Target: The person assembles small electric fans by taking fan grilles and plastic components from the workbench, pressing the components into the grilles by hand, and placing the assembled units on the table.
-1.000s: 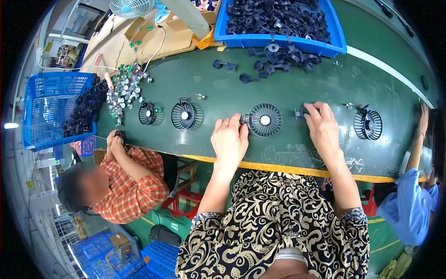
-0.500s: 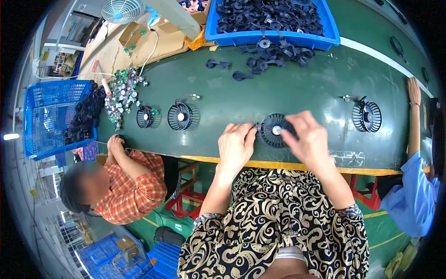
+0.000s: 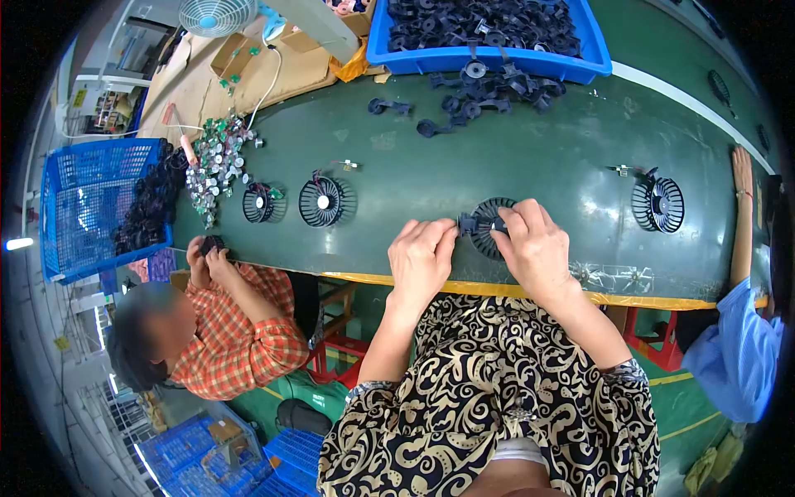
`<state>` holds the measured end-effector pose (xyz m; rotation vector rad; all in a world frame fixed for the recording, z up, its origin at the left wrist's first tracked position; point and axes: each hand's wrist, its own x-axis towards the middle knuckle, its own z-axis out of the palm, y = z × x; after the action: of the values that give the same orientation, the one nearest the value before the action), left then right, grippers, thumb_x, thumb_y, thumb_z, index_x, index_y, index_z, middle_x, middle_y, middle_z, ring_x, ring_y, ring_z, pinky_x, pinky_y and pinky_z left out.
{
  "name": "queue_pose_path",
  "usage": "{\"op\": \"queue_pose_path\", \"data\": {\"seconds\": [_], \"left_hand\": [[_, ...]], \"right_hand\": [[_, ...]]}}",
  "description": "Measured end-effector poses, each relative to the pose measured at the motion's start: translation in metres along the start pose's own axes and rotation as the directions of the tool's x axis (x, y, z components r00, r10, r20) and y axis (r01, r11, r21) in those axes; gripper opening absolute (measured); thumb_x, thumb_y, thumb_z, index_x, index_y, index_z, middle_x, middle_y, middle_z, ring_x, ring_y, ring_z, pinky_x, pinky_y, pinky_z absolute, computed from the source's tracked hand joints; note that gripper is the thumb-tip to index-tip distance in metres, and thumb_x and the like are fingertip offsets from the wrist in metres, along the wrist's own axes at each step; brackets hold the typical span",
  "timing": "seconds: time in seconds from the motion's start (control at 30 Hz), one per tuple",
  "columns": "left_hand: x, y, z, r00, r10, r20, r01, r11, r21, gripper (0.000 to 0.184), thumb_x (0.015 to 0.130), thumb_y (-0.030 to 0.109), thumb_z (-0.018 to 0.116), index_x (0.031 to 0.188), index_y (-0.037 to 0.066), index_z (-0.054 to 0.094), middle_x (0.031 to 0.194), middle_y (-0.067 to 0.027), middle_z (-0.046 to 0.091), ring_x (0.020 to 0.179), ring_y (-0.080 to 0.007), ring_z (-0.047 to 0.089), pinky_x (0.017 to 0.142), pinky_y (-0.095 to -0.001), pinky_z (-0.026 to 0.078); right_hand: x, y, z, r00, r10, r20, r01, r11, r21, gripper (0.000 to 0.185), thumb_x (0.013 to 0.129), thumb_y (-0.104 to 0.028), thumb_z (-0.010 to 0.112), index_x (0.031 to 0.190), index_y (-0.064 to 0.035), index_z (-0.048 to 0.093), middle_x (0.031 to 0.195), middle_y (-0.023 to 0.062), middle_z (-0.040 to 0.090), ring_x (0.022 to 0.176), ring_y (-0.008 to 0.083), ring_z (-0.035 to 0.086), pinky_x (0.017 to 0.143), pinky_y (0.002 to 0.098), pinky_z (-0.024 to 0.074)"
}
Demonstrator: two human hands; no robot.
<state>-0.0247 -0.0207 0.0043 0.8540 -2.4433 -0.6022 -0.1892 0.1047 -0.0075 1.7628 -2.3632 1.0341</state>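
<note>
A round black fan cage (image 3: 489, 246) rests on the green table in front of me. Against its left side, the square end of a black plastic bracket (image 3: 469, 224) meets the pinched fingertips of my left hand (image 3: 421, 258). My right hand (image 3: 534, 253) is closed over the middle of the cage, thumb and fingers pinching what looks like the bracket's other end at the hub. Those fingers hide most of the hub and the cage's right side.
A blue tray (image 3: 497, 60) of black brackets stands behind, with loose brackets (image 3: 489, 103) before it. More fan cages sit left (image 3: 320, 201) and right (image 3: 659, 203). A pile of small motors (image 3: 219, 161) lies near a co-worker in a checked shirt (image 3: 240, 331). Another person's arm (image 3: 742, 207) rests at right.
My right hand has come down and left onto the cage's middle, covering the pale hub seen before. The black bracket's square end now shows by my left fingertips. The co-worker's hands have shifted.
</note>
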Motion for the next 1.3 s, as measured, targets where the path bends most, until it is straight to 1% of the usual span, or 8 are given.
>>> {"op": "queue_pose_path", "data": {"seconds": [0.1, 0.37, 0.53, 0.63, 0.67, 0.8, 1.0, 1.3], "left_hand": [[0.001, -0.003, 0.0, 0.998, -0.04, 0.038, 0.042, 0.998, -0.05, 0.008, 0.092, 0.009, 0.073, 0.098, 0.006, 0.075, 0.078, -0.0112, 0.071, 0.075, -0.0318, 0.067, 0.07, -0.041, 0.053], [0.004, -0.004, -0.002, 0.985, -0.102, 0.14, 0.116, 0.989, -0.095, 0.01, 0.096, 0.013, 0.069, 0.098, 0.006, 0.075, 0.076, -0.0104, 0.07, 0.075, -0.0304, 0.066, 0.072, -0.0414, 0.053], [0.008, -0.001, -0.003, 0.952, -0.207, 0.228, 0.236, 0.966, -0.108, 0.023, 0.101, 0.024, 0.067, 0.102, 0.002, 0.074, 0.075, -0.0111, 0.07, 0.074, -0.0314, 0.066, 0.072, -0.0422, 0.053], [0.015, 0.012, 0.002, 0.966, -0.205, 0.16, 0.211, 0.977, -0.024, 0.035, 0.102, 0.031, 0.066, 0.111, -0.003, 0.071, 0.073, -0.0132, 0.069, 0.071, -0.0336, 0.066, 0.071, -0.0436, 0.053], [0.015, 0.012, 0.006, 0.975, -0.169, 0.146, 0.173, 0.985, -0.016, 0.045, 0.1, 0.031, 0.068, 0.124, -0.007, 0.063, 0.07, -0.0144, 0.067, 0.066, -0.0348, 0.065, 0.067, -0.0454, 0.052], [0.013, 0.01, 0.022, 0.978, -0.168, 0.126, 0.176, 0.983, -0.059, 0.057, 0.099, 0.024, 0.069, 0.141, -0.009, 0.047, 0.067, -0.0127, 0.062, 0.062, -0.0325, 0.064, 0.062, -0.0445, 0.049], [0.01, 0.006, 0.027, 0.99, -0.109, 0.09, 0.118, 0.988, -0.098, 0.062, 0.096, 0.022, 0.074, 0.141, -0.009, 0.046, 0.065, -0.0107, 0.059, 0.058, -0.0299, 0.061, 0.06, -0.0428, 0.048], [0.015, 0.008, 0.026, 0.949, -0.271, 0.159, 0.288, 0.953, -0.092, 0.08, 0.084, 0.03, 0.084, 0.144, -0.006, 0.046, 0.063, -0.0071, 0.058, 0.056, -0.024, 0.06, 0.059, -0.039, 0.048]], "right_hand": [[0.003, 0.009, -0.006, 0.995, -0.092, 0.035, 0.088, 0.99, 0.113, 0.035, 0.078, -0.013, 0.083, 0.107, 0.0002, 0.069, 0.101, 0.011, 0.059, 0.092, 0.0288, 0.067, 0.074, 0.0391, 0.0586], [0.005, 0.005, -0.003, 0.988, -0.084, 0.132, 0.081, 0.996, 0.027, 0.028, 0.079, -0.012, 0.079, 0.103, 0.0009, 0.071, 0.099, 0.0125, 0.06, 0.094, 0.0288, 0.066, 0.074, 0.0388, 0.059], [0.01, -0.001, 0.0, 0.959, -0.042, 0.281, 0.076, 0.991, -0.112, 0.016, 0.076, -0.005, 0.07, 0.091, 0.0014, 0.068, 0.098, 0.0142, 0.06, 0.094, 0.029, 0.067, 0.071, 0.0379, 0.0606], [0.016, -0.003, -0.003, 0.95, -0.042, 0.309, 0.087, 0.987, -0.135, 0.014, 0.075, -0.003, 0.068, 0.088, 0.0008, 0.067, 0.099, 0.0147, 0.061, 0.094, 0.029, 0.068, 0.07, 0.0377, 0.061], [0.015, -0.002, -0.002, 0.951, -0.037, 0.306, 0.082, 0.988, -0.134, 0.014, 0.075, -0.003, 0.068, 0.089, 0.0006, 0.067, 0.099, 0.0147, 0.061, 0.094, 0.0288, 0.068, 0.07, 0.0376, 0.0611], [0.013, -0.001, -0.002, 0.96, -0.031, 0.28, 0.073, 0.987, -0.143, 0.014, 0.076, -0.004, 0.068, 0.089, -0.0001, 0.068, 0.098, 0.0147, 0.062, 0.094, 0.0286, 0.068, 0.071, 0.0373, 0.061], [0.012, -0.001, -0.002, 0.964, -0.034, 0.262, 0.072, 0.988, -0.137, 0.013, 0.078, -0.005, 0.068, 0.089, -0.0008, 0.068, 0.097, 0.0142, 0.062, 0.092, 0.0285, 0.068, 0.071, 0.0371, 0.061], [0.014, -0.001, 0.001, 0.967, -0.033, 0.253, 0.072, 0.987, -0.143, 0.009, 0.078, -0.006, 0.067, 0.086, -0.0007, 0.068, 0.096, 0.0147, 0.062, 0.09, 0.0287, 0.069, 0.071, 0.0374, 0.061]]}}
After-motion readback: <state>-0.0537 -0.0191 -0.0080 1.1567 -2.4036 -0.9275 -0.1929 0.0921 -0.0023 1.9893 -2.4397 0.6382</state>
